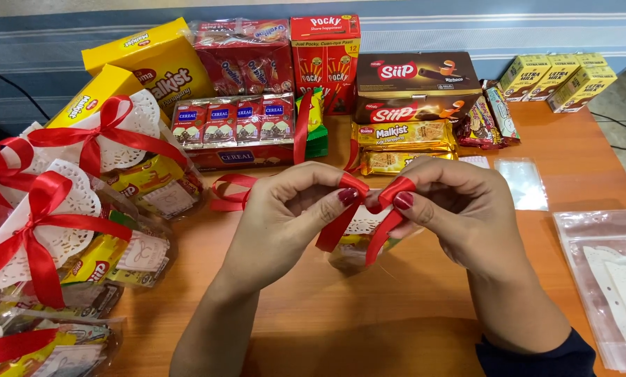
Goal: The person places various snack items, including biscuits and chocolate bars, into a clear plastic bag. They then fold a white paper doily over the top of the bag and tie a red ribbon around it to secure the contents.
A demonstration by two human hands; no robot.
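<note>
Orange bench [397, 328] holds a snack bag [351, 253]; just above it, left hand [285, 220] and right hand [459, 209] pinch red ribbon [376, 223] loops.

Glossy red satin ribbon [390, 209] is pinched between the fingertips [348, 197]; beneath them, clear crinkly plastic bag [348, 257], smooth matt wooden table [369, 314].

Single head-worn view, looking steeply down and forward over the wooden table [411, 328]. Close in: both hands fill centre frame (forearms enter from 6 o'clock). Snack boxes line the far edge at 12 o'clock; striped fabric beyond. No second view.
</note>
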